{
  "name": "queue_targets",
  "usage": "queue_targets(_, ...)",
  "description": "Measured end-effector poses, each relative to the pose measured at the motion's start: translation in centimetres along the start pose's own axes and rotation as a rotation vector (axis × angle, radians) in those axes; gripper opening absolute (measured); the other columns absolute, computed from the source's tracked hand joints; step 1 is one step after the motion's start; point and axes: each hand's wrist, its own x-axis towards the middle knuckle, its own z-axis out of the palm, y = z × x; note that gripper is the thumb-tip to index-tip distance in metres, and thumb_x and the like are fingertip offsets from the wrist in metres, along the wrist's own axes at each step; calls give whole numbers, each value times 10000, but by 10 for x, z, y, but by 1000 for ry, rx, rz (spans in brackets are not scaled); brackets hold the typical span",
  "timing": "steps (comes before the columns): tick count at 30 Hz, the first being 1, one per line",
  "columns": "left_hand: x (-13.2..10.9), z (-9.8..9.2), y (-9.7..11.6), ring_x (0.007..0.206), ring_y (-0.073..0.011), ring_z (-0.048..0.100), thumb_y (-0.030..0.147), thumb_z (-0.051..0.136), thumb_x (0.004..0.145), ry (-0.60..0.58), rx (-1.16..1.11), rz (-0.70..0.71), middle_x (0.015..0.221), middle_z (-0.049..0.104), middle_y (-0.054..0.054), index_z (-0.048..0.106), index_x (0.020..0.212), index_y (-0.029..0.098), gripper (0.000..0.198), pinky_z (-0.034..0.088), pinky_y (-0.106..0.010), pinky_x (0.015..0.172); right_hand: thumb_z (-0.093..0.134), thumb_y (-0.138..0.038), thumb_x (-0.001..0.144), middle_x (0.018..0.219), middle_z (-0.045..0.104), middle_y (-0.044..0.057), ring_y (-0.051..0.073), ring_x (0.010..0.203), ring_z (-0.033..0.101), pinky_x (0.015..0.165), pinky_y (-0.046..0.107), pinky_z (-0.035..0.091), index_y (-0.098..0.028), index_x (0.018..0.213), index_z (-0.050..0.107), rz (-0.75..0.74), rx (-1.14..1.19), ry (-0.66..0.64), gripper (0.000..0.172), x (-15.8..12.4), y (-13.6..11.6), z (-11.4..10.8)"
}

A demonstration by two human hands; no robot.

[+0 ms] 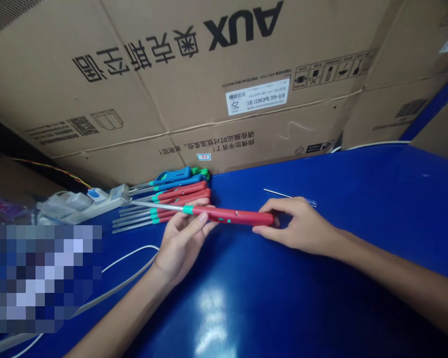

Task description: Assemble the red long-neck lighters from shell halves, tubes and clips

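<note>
One left hand (181, 243) and one right hand (296, 223) held one red-handled screwdriver (227, 215). Beside them lay two blue-handled screwdrivers (171, 179) and at least four red-handled ones (182, 194); one power strip (97, 204) sat nearby.

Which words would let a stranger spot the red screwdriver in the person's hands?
Below the big AUX carton, on the blue bench, lies a row of screwdrivers. The red-handled screwdriver is the only one held, between the left hand and right hand.

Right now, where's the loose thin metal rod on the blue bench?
In the head view, the thin metal rod lies on the blue bench, right of the screwdriver row, its middle hidden behind the right hand.
</note>
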Motion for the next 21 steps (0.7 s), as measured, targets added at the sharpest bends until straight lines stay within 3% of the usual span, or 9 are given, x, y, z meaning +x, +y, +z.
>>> queue_targets(5,2,-5,-3,918,-172,641,182,812,690,-14,-10,-47,844,700,-14,694,841,174,191,493,-407,960,672,-284,817,713,627,-2,115,623,544,590,237,405,-172,812,636,-182,-51,63,117,-4,0,5)
queue_targets(12,5,-12,-1,888,-130,604,176,834,663,-62,-36,-78,831,677,5,670,787,164,206,484,-353,960,591,-324,899,863,678,59,163,776,622,731,275,468,-144,978,639,-283,-136,-28,203,-6,3,5)
queue_targets(17,6,-14,-3,864,-120,583,190,849,643,-69,-31,-75,814,662,3,663,770,161,227,501,-319,920,538,-327,933,826,679,86,184,746,620,704,300,474,-98,1047,634,-415,-222,7,273,-7,6,8)
queue_targets(21,7,-15,-4,864,-120,580,200,854,636,-65,-34,-81,813,661,3,661,775,158,242,511,-296,892,494,-311,956,691,614,43,155,616,557,610,278,442,-93,962,653,-422,-227,-27,270,-6,5,9)
